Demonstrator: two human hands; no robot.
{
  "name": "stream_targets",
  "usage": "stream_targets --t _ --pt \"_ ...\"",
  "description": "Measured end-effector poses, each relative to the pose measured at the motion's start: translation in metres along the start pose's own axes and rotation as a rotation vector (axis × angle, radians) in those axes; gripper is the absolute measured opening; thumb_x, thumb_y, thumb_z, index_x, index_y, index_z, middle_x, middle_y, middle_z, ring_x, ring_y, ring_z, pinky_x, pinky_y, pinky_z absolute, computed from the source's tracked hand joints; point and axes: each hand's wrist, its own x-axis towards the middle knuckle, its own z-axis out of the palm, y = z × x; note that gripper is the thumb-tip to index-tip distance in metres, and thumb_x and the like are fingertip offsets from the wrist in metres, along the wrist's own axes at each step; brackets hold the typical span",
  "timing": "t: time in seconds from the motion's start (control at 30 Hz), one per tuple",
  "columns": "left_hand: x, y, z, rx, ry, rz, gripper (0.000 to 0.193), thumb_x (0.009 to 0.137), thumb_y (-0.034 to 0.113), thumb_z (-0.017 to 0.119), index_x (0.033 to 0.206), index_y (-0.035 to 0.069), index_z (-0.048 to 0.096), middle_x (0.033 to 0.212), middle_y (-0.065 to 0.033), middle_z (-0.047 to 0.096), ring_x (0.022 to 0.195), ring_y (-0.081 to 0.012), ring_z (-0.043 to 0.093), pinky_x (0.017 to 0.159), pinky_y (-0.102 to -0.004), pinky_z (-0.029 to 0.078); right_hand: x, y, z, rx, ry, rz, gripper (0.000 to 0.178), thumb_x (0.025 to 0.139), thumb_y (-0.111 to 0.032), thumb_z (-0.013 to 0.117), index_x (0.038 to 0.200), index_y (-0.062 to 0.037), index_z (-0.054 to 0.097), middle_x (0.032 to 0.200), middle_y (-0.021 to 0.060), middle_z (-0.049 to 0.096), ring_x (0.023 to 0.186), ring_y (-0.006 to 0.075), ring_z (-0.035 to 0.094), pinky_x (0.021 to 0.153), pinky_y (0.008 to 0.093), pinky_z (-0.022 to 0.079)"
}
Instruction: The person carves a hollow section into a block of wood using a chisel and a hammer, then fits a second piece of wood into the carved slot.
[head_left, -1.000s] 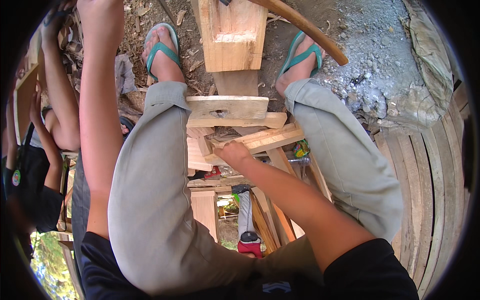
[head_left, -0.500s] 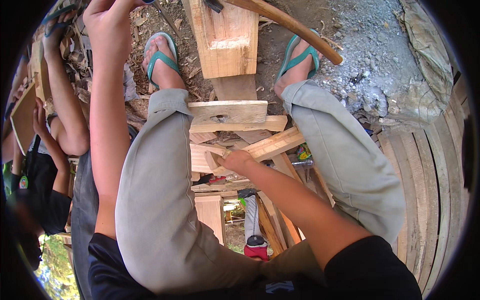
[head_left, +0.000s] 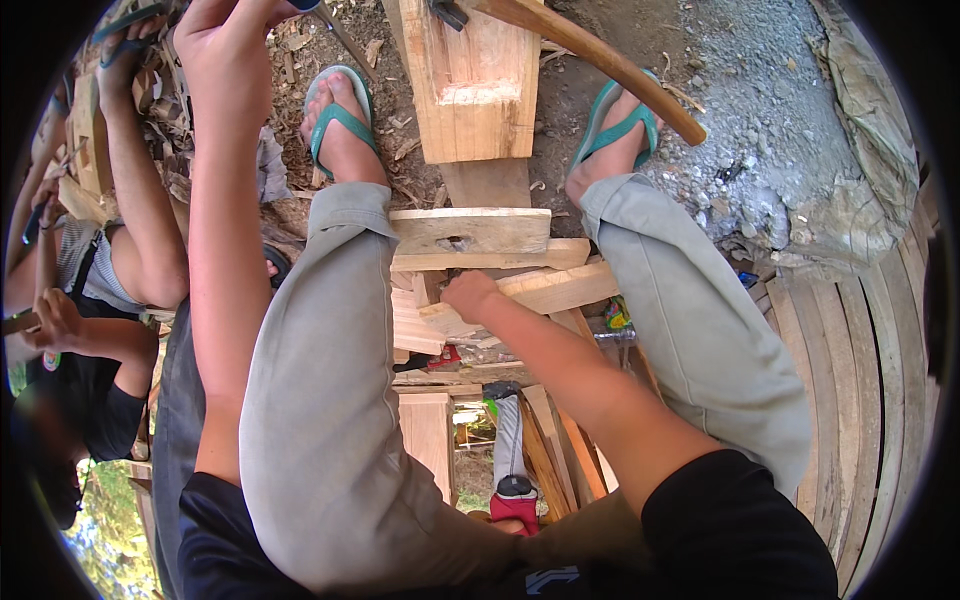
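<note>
My left hand [head_left: 222, 45] is at the upper left edge of the view, its fingers closed around a blue-handled tool [head_left: 306, 4] with a thin metal shaft; its full shape is cut off by the edge. Between my knees, my right hand [head_left: 470, 295] is closed on a small wooden block [head_left: 428, 288], just above a slanting timber [head_left: 545, 292]. Farther off, between my sandalled feet, a thick wooden beam [head_left: 475, 130] has a recess cut into it. A hammer-like tool with a brown wooden handle [head_left: 600, 62] and dark metal head [head_left: 447, 13] lies across the beam.
A flat board with a knot [head_left: 470, 232] lies before my right hand. Stacked planks [head_left: 850, 380] line the right side, below grey rubble [head_left: 770, 150]. At left, a co-worker's arm [head_left: 145, 190] and hand [head_left: 58, 320] show. Wood chips [head_left: 405, 150] litter the ground.
My right hand has moved away from me with the small block. My left hand keeps its grip on the tool. At left, the co-worker's raised board has swung out of clear sight.
</note>
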Motion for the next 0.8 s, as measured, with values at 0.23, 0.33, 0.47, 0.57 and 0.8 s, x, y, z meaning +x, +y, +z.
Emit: stream_targets --t 0.23,0.33,0.47,0.57,0.8 --pt "-0.001 -0.003 0.000 -0.100 -0.107 -0.020 0.033 0.091 0.013 0.073 0.122 0.003 0.066 0.090 0.0060 0.065 0.077 -0.0031 0.058 0.069 -0.0202 0.046 -0.027 -0.008 0.008 0.005 -0.003 -0.015 0.023 0.085 -0.008 0.069 0.106 -0.0137 0.076 0.110 0.0096 0.075 0.105 0.0273 0.072 0.086 0.0368 0.058" --pt "0.008 -0.007 -0.004 -0.094 -0.161 -0.068 0.034 0.091 0.013 0.074 0.122 0.003 0.066 0.091 0.0057 0.065 0.078 -0.0028 0.058 0.068 -0.0194 0.045 -0.022 0.002 0.018 0.014 -0.068 0.081 0.025 0.086 -0.008 0.069 0.109 -0.0129 0.076 0.113 0.0094 0.075 0.108 0.0265 0.072 0.086 0.0356 0.058" --pt "0.009 -0.005 0.001 -0.031 -0.126 -0.085 0.034 0.090 0.013 0.074 0.122 0.002 0.067 0.092 0.0053 0.066 0.079 -0.0030 0.058 0.069 -0.0194 0.045 -0.007 0.007 0.024 0.019 -0.109 0.326 0.028 0.088 -0.005 0.068 0.113 -0.0110 0.076 0.118 0.0083 0.074 0.110 0.0273 0.071 0.087 0.0481 0.058" --pt "0.008 -0.006 0.005 0.018 -0.082 -0.101 0.037 0.090 0.013 0.074 0.125 0.002 0.066 0.093 0.0051 0.066 0.079 -0.0030 0.058 0.070 -0.0193 0.045 0.003 -0.001 0.030 -0.095 -0.131 0.577 0.030 0.088 -0.004 0.066 0.117 -0.0077 0.074 0.126 0.0119 0.070 0.115 0.0324 0.068 0.086 0.0590 0.056" --pt "-0.003 0.000 0.008 -0.077 -0.110 -0.027 0.048 0.091 0.011 0.072 0.137 0.004 0.061 0.093 0.0055 0.065 0.080 -0.0031 0.059 0.071 -0.0193 0.046 -0.017 -0.080 0.038 -0.273 0.196 0.225 0.035 0.095 -0.017 0.056 0.126 -0.0044 0.065 0.132 0.0178 0.060 0.121 0.0365 0.058 0.096 0.0565 0.049"
